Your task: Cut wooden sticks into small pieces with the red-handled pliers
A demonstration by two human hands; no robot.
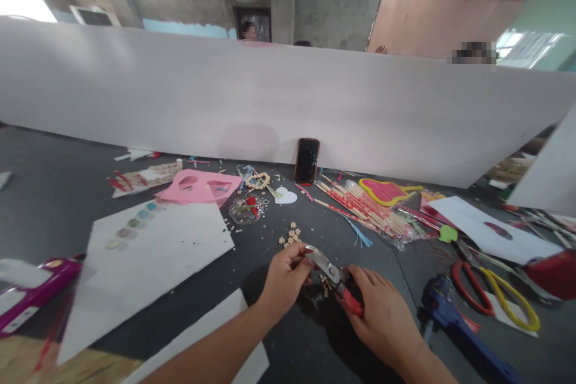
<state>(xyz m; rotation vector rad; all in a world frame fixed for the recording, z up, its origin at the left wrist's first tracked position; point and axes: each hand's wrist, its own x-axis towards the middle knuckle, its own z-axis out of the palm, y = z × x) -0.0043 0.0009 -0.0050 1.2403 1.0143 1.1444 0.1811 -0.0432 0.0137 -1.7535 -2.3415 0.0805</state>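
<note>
My right hand [382,312] is wrapped round the red handles of a pair of pruning shears [332,273], whose metal jaws point up and to the left. At the tip of the jaws, my left hand [285,273] has its fingers pinched together; what they hold is too small and hidden to make out. Just beyond that hand lies a small pile of pale, flower-like pieces [292,234]. Under the shears, tiny pale bits [324,285] are scattered on the dark table [310,342].
A phone [307,160] leans against the white partition [279,96]. Red-patterned sticks [364,207] lie right of centre. At right are red and yellow scissors [472,288] and a blue glue gun [463,324]. White board [153,252], pink cut-out sheet [198,186] and purple tool [40,294] occupy the left.
</note>
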